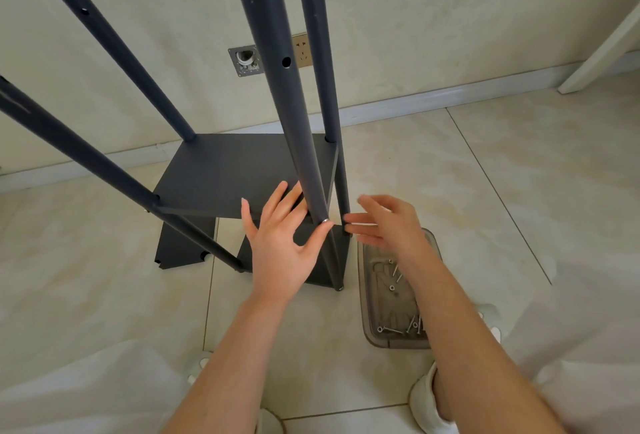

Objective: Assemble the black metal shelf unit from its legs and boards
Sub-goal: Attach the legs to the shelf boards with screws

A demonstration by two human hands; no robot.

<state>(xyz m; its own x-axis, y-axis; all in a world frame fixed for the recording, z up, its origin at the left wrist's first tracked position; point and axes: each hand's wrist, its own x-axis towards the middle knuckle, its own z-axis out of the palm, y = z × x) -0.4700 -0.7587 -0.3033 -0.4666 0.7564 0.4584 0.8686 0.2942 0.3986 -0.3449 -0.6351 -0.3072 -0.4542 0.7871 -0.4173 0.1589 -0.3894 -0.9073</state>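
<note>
Shelf unit (242,170): stands on the tiled floor by the wall, four legs up, one board fixed partway up and a lower board (180,243) near the floor.
Left hand (280,239): wide, fingers straight across the board edge, thumb against the near leg (277,70) beside a silver screw head (325,221); it holds nothing.
Right hand (388,222): wide and blurred, fingertips close to the rear right leg (325,87); it holds nothing.
Risk, loose joint: if that screw is only partly driven, a push likely cocks the board and the leg leans.
Risk, tipping: neither hand grips a leg, so a knock could rock the tall frame.
Risk, screw tray (363,278): it lies just beside the frame's foot and under the right forearm; a nudge could scatter the screws (391,329).
</note>
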